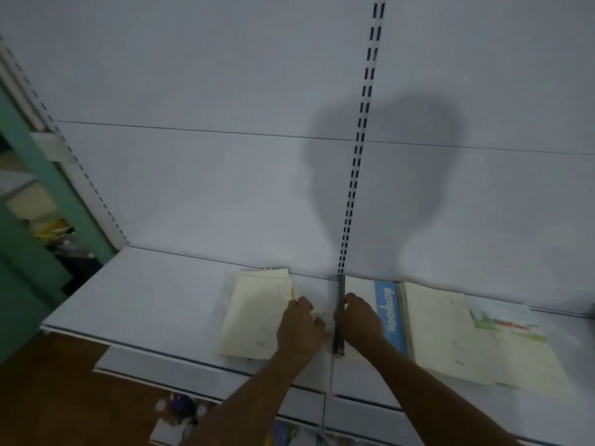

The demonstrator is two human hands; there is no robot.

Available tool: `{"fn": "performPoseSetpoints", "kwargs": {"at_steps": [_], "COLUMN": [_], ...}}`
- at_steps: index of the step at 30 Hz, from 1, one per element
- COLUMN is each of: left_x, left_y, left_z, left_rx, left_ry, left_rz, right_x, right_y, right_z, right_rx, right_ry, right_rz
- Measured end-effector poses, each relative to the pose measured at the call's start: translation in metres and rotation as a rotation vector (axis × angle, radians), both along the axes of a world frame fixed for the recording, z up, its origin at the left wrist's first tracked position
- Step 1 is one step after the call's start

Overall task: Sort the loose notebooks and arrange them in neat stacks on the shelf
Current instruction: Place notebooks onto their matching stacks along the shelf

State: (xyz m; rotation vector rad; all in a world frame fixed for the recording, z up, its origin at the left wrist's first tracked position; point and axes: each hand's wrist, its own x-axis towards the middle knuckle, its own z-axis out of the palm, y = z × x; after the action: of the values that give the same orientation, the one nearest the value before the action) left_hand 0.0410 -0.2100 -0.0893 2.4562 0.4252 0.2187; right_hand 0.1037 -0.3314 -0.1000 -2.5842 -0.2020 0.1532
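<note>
Head view: our cream notebook stack (254, 317) lies on the white shelf (145, 294), left hand (299, 326) pressing its right edge with curled fingers, likely squaring it. Right hand (360, 320) curls beside the bracket (339, 317), touching the blue notebook (388, 313); grip unclear.

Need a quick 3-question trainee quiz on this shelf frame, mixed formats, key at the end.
1. True or false: the left hand rests on the cream stack.
2. The blue notebook lies on which side of the dark shelf bracket? A) left B) right
3. Fill in: the right hand sits beside the ____.

Key:
1. True
2. B
3. Bracket
</note>
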Motion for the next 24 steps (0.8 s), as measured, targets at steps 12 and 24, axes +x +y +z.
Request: {"fn": "performPoseSetpoints", "kwargs": {"at_steps": [12, 24], "left_x": [-0.056, -0.061], "left_y": [0.137, 0.151], "left_z": [-0.017, -0.008], "left_rx": [0.070, -0.495], "left_ry": [0.243, -0.034], "left_rz": [0.334, 0.326], "right_x": [-0.032, -0.041], "right_y": [0.116, 0.141], "right_z": [-0.004, -0.014], "right_rx": [-0.114, 0.003], "right_ry": [0.095, 0.054], "right_rz": [0.093, 0.011]}}
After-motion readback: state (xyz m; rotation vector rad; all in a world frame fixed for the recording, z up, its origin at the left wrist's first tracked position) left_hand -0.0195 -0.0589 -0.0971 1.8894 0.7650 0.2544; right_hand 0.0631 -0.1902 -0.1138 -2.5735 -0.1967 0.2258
